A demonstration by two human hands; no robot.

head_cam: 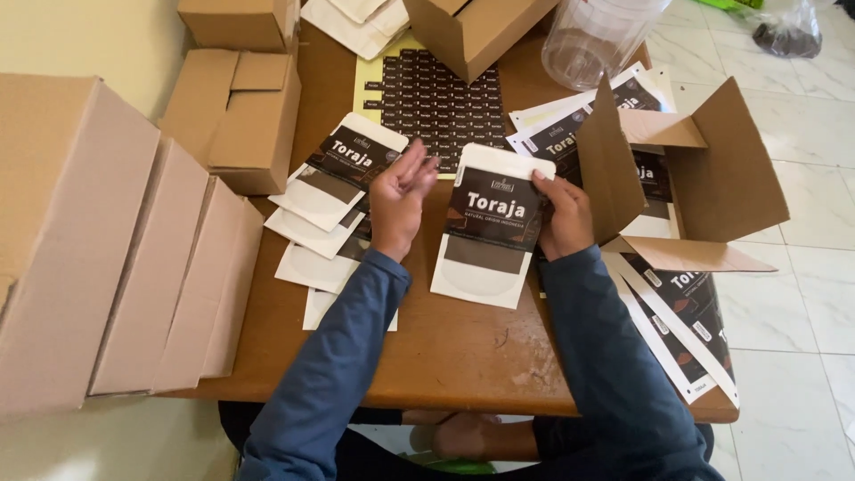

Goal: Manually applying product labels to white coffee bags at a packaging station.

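A brown wooden worktop [445,356] carries most of what lies here. At its far side rests a yellow-backed sheet of small dark rectangular stickers [436,98], with a clear plastic jar [592,36] just beside an open brown cardboard box [472,31]. Another open cardboard box with raised flaps [712,169] stands at the right edge, over a spread of white-and-black flat pouches [686,321]. On the left, closed brown cardboard boxes [240,116] sit near larger flattened cardboard cartons [116,267] leaning in a row. A pale tiled floor [802,312] shows on the right.
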